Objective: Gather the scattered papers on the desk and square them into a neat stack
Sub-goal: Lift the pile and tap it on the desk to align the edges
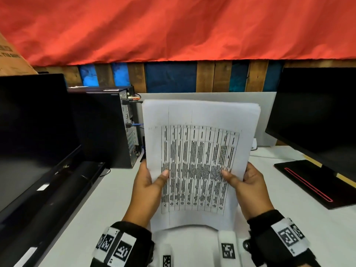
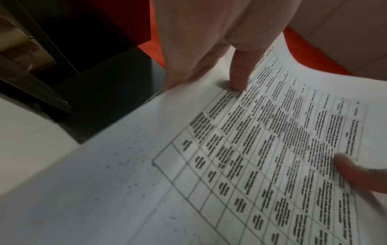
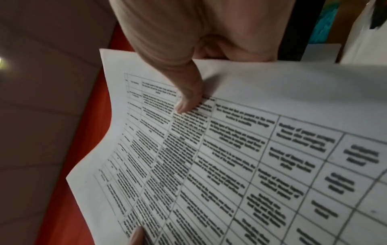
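While both of my hands are up off the desk, I've got the papers (image 1: 200, 151) held upright in the centre of the head view, printed table facing me. My left hand (image 1: 148, 191) grips the sheaf at its left edge, low centre of the frame, thumb pressed flat on the front sheet and the fingers gone behind it. My right hand (image 1: 248, 189) does the same at the right edge, thumb on the print, fingers out of sight behind. So both grips are closed on paper, one either side.

Up at the top right corner of the sheaf the sheet edges fan a little, not quite flush. From the left wrist view the papers (image 2: 230, 165) fill the lower right of the frame, my thumb tip down on the table's grid, and the other hand's thumb shows at the right edge. From the right wrist view the sheaf (image 3: 240, 149) bows slightly, my thumb planted near upper centre.

Below the papers the white desk (image 1: 107, 199) runs across the bottom. A dark monitor (image 1: 32, 128) sits at the left of the frame, a black computer tower (image 1: 100, 128) just beside it, another monitor (image 1: 317, 112) at the right, and red cloth (image 1: 173, 26) hangs across the top.
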The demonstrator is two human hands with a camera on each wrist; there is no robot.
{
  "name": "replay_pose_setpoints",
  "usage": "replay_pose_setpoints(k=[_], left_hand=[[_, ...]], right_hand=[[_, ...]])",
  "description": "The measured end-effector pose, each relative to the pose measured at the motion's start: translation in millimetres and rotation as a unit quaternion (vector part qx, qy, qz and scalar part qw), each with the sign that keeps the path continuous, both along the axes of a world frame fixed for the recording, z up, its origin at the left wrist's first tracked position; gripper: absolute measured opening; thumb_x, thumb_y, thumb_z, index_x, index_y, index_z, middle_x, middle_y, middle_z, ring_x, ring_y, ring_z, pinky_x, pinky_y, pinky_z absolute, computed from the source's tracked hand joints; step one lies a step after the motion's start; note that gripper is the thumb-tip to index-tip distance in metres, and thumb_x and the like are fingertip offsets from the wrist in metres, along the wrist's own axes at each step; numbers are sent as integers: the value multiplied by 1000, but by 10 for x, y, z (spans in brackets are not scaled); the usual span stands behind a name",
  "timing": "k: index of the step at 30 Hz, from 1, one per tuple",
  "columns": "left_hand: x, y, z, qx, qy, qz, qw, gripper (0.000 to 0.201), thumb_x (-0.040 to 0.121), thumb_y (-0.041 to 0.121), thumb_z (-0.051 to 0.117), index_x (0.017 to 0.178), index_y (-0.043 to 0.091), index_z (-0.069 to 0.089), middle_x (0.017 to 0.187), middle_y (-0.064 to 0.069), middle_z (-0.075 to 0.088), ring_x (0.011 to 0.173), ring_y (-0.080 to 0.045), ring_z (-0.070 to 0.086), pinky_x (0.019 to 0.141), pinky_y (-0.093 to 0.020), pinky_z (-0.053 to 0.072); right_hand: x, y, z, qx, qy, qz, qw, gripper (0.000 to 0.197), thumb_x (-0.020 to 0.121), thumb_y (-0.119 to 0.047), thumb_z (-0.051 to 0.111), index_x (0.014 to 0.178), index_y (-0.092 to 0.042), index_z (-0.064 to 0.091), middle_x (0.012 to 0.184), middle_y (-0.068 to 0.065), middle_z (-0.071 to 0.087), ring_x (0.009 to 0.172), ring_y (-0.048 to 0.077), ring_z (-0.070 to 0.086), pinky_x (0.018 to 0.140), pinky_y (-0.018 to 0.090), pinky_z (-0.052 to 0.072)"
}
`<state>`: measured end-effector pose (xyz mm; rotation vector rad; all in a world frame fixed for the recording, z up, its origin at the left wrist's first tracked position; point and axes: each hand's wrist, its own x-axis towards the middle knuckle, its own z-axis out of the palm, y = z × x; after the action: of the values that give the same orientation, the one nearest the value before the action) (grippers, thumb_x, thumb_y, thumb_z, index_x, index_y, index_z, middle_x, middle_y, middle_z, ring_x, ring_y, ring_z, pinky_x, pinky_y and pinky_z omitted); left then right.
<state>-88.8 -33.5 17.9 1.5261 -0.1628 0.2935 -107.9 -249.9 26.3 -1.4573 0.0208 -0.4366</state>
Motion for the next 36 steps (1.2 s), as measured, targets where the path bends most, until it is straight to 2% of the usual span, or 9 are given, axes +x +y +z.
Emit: replay_pose_setpoints(k=[5,13,16,19,22,24,26,31,36], left_hand=[[7,55,169,-8,-51,12,999,45,92,1,63,123,29,48,124,7,67,113,-6,66,95,-24,51],[-5,4,289,48,-108,74,990,38,96,4,56,125,25,45,121,13,63,110,2,61,99,-29,49],[17,40,449,57,-138,68,986,52,92,3,62,132,27,39,124,16,59,114,3,59,102,-30,50],[-34,25,575,61,-179,57,980,88,87,5,71,151,32,18,149,6,41,135,-5,46,113,-36,41],[-65,-47,734,130,-258,90,953,95,86,4,71,152,39,14,152,15,28,138,13,29,118,-17,27],[-58,-77,812,183,-283,122,934,79,85,1,68,145,38,31,138,7,36,118,30,30,98,7,25],[-40,-75,849,209,-278,137,928,56,85,0,66,129,32,50,131,-5,41,106,34,32,86,12,24],[-24,-60,781,197,-250,124,940,53,89,2,62,124,38,47,121,1,40,100,33,36,78,10,34],[-11,-27,720,173,-234,118,949,73,82,-4,58,132,45,37,122,14,40,107,20,42,80,5,38]], right_hand=[[-46,31,185,-42,-45,0,998,40,85,5,62,107,-29,62,105,-9,74,98,4,69,86,18,54],[-56,175,397,-53,-82,-27,995,42,88,4,58,107,-34,57,101,-19,69,94,-10,65,94,24,49],[-42,165,526,-63,-107,-49,991,42,87,1,62,111,-32,52,102,-21,66,90,-14,63,96,28,51],[-41,170,566,-123,-151,-97,976,81,82,-4,69,142,-37,26,121,-17,50,104,-24,47,99,19,45],[-60,234,639,-251,-220,-151,930,84,84,-11,68,143,-51,23,130,-12,33,114,-29,28,97,-3,26],[-56,271,690,-320,-241,-192,896,58,88,-19,64,134,-47,43,132,-1,31,108,-31,25,89,-11,22],[-48,282,724,-347,-240,-210,882,37,90,-22,61,123,-40,58,136,5,30,106,-35,23,87,-13,20],[-40,250,718,-351,-194,-195,895,38,91,-28,59,126,-42,53,132,1,32,97,-7,36,89,2,35],[-49,236,715,-324,-160,-206,909,45,88,-32,63,130,-36,46,125,-2,35,98,6,44,74,-6,30]])
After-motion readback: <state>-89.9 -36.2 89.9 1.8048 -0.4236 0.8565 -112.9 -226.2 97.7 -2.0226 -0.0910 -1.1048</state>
